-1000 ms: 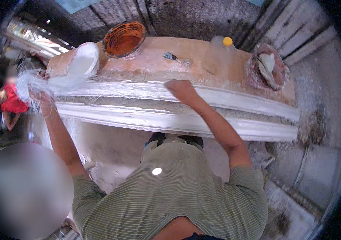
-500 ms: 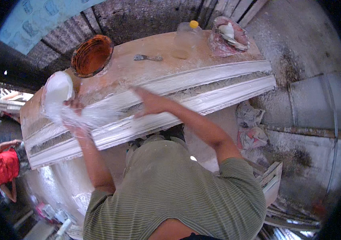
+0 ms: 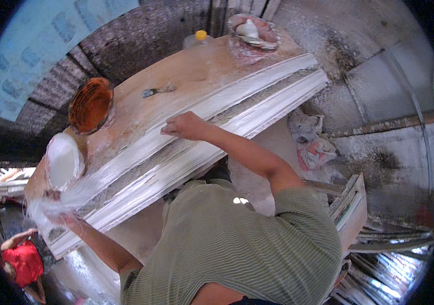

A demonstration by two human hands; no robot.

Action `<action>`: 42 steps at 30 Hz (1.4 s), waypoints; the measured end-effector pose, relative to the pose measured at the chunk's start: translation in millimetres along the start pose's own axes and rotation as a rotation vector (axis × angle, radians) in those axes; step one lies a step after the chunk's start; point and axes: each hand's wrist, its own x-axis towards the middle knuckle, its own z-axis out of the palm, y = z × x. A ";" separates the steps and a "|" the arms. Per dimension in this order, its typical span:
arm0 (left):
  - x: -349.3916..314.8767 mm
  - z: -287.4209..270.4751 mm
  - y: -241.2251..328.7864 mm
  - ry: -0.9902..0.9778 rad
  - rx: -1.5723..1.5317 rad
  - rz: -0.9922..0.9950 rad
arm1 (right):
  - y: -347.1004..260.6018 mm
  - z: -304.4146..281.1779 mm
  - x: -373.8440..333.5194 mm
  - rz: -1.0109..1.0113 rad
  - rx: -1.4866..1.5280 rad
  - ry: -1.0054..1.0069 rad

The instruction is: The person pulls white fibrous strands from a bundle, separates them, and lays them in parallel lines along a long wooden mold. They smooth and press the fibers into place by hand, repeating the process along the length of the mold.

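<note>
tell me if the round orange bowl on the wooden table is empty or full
Empty, it seems: the round orange bowl shows its bare ribbed inside down to the bottom, nothing lying in it.

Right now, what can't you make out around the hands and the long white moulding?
- Left hand, head view: fingers hidden in the bundle of white fibres; grip unclear.
- Right hand: its palm side, pressed on the white moulding, is hidden.
- Small tool on the table: too small to identify.
- White bowl: contents unclear.
</note>
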 end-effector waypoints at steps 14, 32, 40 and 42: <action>-89.9 423.8 -152.4 -0.035 -0.861 -0.401 | 4.6 17.0 -70.7 -0.105 0.832 -0.037; -146.2 593.8 -253.0 -0.027 -0.729 -0.435 | 214.0 -147.3 -292.9 0.462 0.905 0.011; -182.7 689.7 -269.9 0.088 -0.799 -0.506 | 284.0 -205.3 -364.1 0.557 0.708 -0.003; -198.7 693.0 -288.3 -0.014 -0.826 -0.438 | 314.3 -231.2 -385.0 0.536 0.652 -0.002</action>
